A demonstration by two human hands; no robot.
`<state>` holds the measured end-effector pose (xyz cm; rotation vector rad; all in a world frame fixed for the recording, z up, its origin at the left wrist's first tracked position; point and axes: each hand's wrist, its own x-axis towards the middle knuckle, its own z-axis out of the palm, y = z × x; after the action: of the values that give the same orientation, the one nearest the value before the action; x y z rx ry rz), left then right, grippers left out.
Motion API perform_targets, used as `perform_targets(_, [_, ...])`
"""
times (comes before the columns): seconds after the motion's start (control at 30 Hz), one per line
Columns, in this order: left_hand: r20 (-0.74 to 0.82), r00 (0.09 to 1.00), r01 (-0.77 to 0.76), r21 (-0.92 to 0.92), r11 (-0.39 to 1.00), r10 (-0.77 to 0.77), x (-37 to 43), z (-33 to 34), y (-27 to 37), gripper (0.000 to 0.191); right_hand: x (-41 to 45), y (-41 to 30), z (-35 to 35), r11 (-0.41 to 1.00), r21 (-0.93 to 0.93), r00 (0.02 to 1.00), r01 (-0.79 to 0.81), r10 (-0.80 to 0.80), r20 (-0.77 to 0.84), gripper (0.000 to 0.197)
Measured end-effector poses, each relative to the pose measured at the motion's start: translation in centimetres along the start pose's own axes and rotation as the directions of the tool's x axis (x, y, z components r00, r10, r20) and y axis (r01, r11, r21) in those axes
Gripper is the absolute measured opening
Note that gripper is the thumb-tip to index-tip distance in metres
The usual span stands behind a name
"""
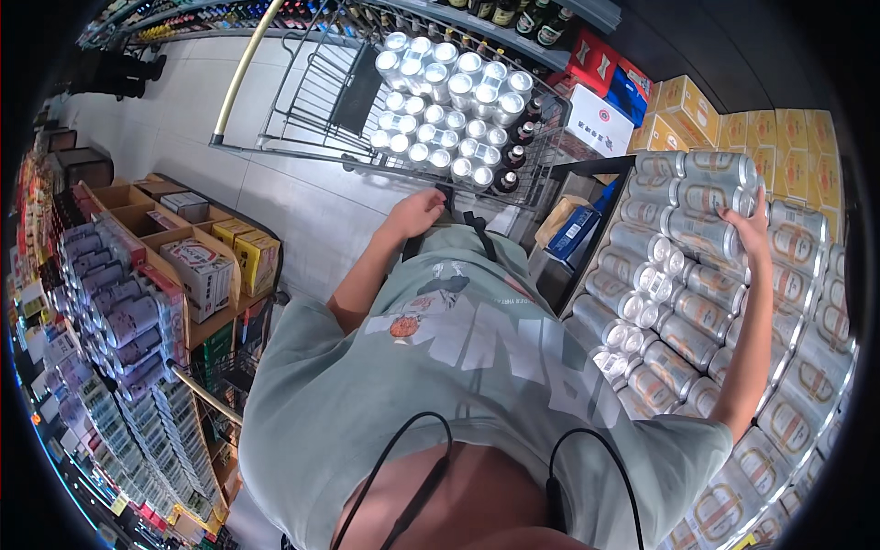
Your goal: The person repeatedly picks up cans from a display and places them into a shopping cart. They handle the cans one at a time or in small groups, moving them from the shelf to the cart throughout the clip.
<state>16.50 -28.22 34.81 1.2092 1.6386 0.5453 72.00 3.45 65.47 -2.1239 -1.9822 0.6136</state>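
My right hand [751, 227] is at the end of a shrink-wrapped pack of silver beer cans [715, 199] on top of a big stack at my right. Its thumb and fingers are spread around the pack's edge. In front of my waist hangs my left hand [421, 212], with its fingers curled beside a dark strap; whether it holds anything is unclear. Ahead of me stands a wire shopping cart [302, 103]. Several wrapped packs of silver cans [440, 130] fill its front half, and dark bottles [513, 157] stand along its far end.
Cartons [598, 124] and yellow boxes [687, 110] stand beyond the stack. To my left are a cardboard-divided display [199, 275] and stacked purple cans [130, 316]. A second cart handle [206, 392] juts out nearby. Bottle shelves [481, 27] run behind the cart. Another person's legs [113, 72] show far left.
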Motion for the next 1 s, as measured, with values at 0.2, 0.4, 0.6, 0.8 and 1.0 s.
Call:
perform_targets(0.2, [0.005,0.997,-0.083,0.050,0.995,0.083,-2.5,-3.4,0.2,0.030,-3.4,-3.3,-0.4,0.989,0.143,0.989,0.046,-0.065,0.130,0.116])
perform_targets(0.4, [-0.016,0.974,-0.222,0.132,0.966,0.226,-1.7,-12.5,0.9,0.028,-12.4,-15.5,1.8,0.940,-0.151,0.944,0.307,-0.280,0.173,0.119])
perform_targets(0.6, [-0.014,0.963,-0.266,0.088,0.960,0.268,1.4,-23.7,0.9,0.025,-18.6,-30.6,12.0,0.951,-0.109,0.914,0.289,-0.240,0.326,0.124])
perform_targets(0.8, [-0.278,0.795,-0.466,0.289,0.836,0.539,2.7,-36.5,-2.6,0.028,-18.3,-40.8,24.7,0.927,-0.064,0.812,0.370,-0.289,0.508,0.123])
perform_targets(1.0, [-0.560,0.637,-0.213,0.532,0.820,0.529,1.8,-43.2,-6.6,0.057,-15.8,-46.4,34.0,0.707,-0.103,0.642,0.699,-0.557,0.527,0.121])
